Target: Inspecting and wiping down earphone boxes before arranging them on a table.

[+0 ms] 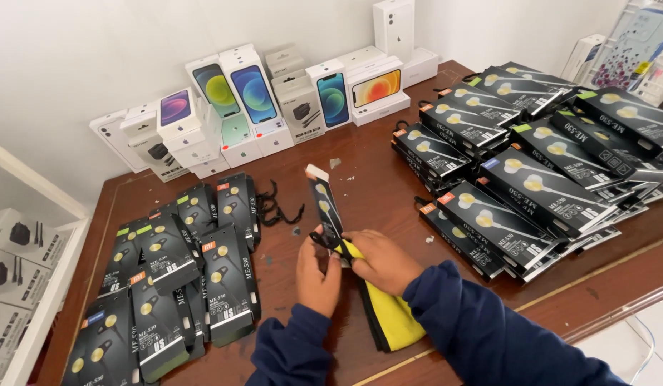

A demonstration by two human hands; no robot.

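Hands meet at lower centre of the frame over a dark brown wooden table (360,154). Left hand (315,275) and right hand (378,261), both in navy blue sleeves, are closed around the lower end of a slim black cardboard earphone box (324,204), which stands tilted with its white-and-orange top pointing toward the upper left. Its front shows two round yellow earbuds. Just under the hands lies a yellow and black cloth (389,314), touching the right hand. At lower left lies a loose heap of matching black earphone boxes (174,271); at right, neater stacked rows of the same boxes (532,150). White phone boxes (274,93) line the wall at the top.
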